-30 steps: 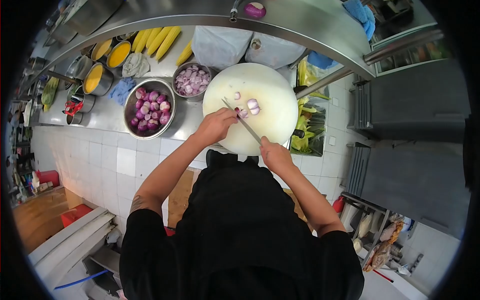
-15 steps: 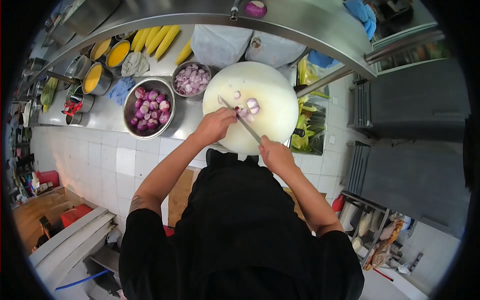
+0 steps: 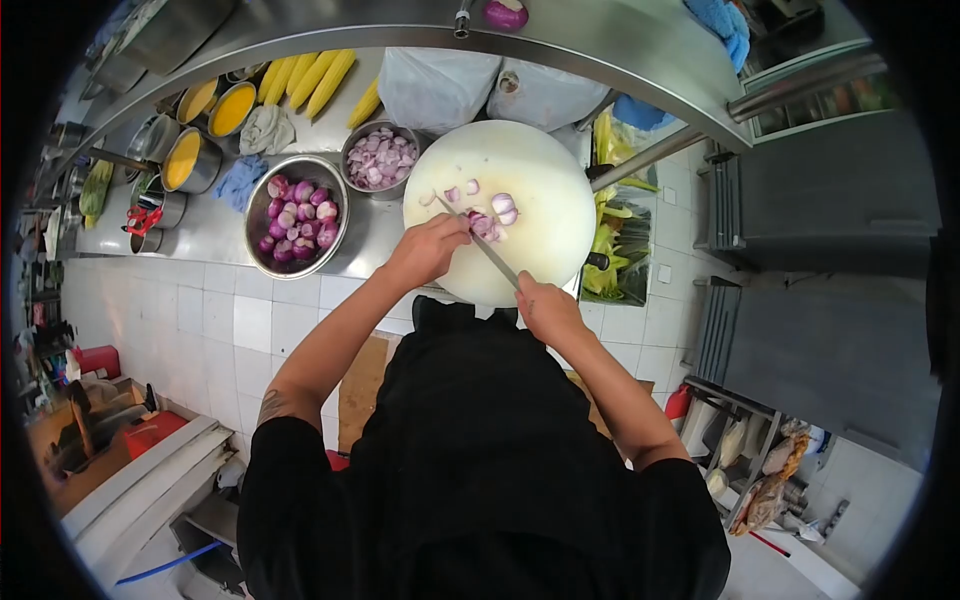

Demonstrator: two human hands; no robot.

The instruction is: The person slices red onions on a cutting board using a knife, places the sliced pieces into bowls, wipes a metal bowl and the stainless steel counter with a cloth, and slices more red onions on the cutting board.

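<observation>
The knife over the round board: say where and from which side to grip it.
Best by the handle, coming from the near right, where the right hand closes over that end of the knife. The thin blade slants to the far left across the round board, close by the left hand, so I'd keep off it. The handle is hidden.

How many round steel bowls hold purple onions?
2: larger bowl, purple bulbs, front of steel counter; smaller bowl, cut pieces, beside round white board. More may be hidden.
</observation>
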